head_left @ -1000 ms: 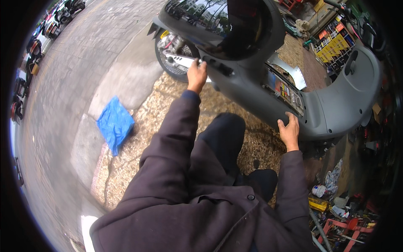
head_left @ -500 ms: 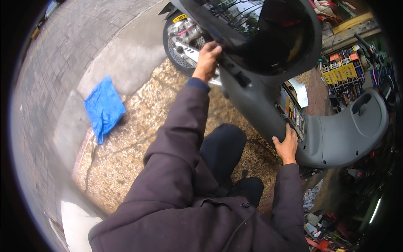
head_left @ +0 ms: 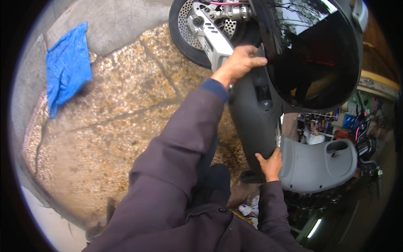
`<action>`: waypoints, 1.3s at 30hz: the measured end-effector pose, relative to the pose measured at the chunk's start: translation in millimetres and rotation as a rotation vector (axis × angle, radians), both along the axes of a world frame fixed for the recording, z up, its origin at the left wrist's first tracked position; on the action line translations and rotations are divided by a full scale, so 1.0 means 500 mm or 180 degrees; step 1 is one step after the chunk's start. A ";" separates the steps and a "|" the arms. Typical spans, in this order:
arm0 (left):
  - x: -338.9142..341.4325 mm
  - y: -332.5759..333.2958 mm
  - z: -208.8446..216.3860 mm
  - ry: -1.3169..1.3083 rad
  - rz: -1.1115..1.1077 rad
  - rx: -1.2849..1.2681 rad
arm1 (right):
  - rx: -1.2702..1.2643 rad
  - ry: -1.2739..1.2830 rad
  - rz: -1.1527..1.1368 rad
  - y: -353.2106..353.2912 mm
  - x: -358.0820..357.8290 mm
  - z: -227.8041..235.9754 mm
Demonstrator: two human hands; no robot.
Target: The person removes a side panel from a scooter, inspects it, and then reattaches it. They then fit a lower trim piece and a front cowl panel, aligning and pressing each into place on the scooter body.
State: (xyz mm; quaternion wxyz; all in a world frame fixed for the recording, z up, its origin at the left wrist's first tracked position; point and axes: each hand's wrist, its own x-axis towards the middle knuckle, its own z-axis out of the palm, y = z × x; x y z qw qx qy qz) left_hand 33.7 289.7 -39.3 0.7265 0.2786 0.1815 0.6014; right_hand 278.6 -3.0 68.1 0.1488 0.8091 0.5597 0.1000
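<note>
A grey scooter (head_left: 247, 126) stands in front of me, with a rounded, glossy black top (head_left: 315, 63) that mirrors sky and trees. My left hand (head_left: 241, 63) grips the upper edge of its grey body, thumb stretched along it, beside the silver arm (head_left: 212, 42) of the wheel. Lower down, my right hand (head_left: 270, 166) clasps the edge of the grey side panel, thumb on the outside and fingers mostly hidden. The black wheel (head_left: 178, 40) has a perforated disc. The scooter's grey front shield (head_left: 306, 164) is to the right of my right hand.
A crumpled blue sheet (head_left: 69, 63) lies at the left on the pebbled ground (head_left: 113, 109), near grey paving. Cluttered shelves, hoses and parts crowd the right side. A lit tube (head_left: 315, 228) shows at the lower right. My knee (head_left: 216, 180) is close below the scooter.
The view has shifted, and the scooter appears turned more upright, with more of its wheel showing. Both hands stay on the body; the opening beside my right hand is largely out of sight.
</note>
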 end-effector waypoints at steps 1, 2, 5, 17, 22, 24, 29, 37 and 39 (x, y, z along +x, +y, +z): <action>0.001 0.000 -0.002 -0.0160 -0.0143 0.0008 | -0.0081 -0.0103 -0.0093 0.013 -0.005 -0.002; 0.002 0.000 -0.003 -0.0345 -0.0254 0.0021 | -0.0207 -0.0205 -0.0241 0.024 -0.010 0.001; 0.004 0.001 -0.002 -0.0438 -0.0168 0.0117 | -0.0605 -0.0238 -0.0414 0.053 -0.021 0.009; 0.015 -0.002 -0.001 -0.0421 0.0017 0.0063 | -0.0782 -0.0326 -0.0489 0.056 -0.022 0.012; 0.019 -0.005 -0.005 -0.0275 0.0053 -0.0015 | -0.0774 -0.0369 -0.0455 0.055 -0.023 0.012; 0.021 -0.005 -0.007 -0.0227 0.0057 -0.0033 | -0.0773 -0.0356 -0.0450 0.057 -0.024 0.011; 0.027 -0.006 -0.007 -0.0372 0.0081 0.0041 | -0.0825 -0.0316 -0.0437 0.061 -0.028 0.011; 0.021 0.004 0.009 -0.0453 0.0275 0.0156 | -0.0816 -0.0374 -0.0483 0.062 -0.029 0.009; 0.021 0.007 0.010 -0.0528 0.0229 0.0116 | -0.0838 -0.0395 -0.0564 0.064 -0.030 0.009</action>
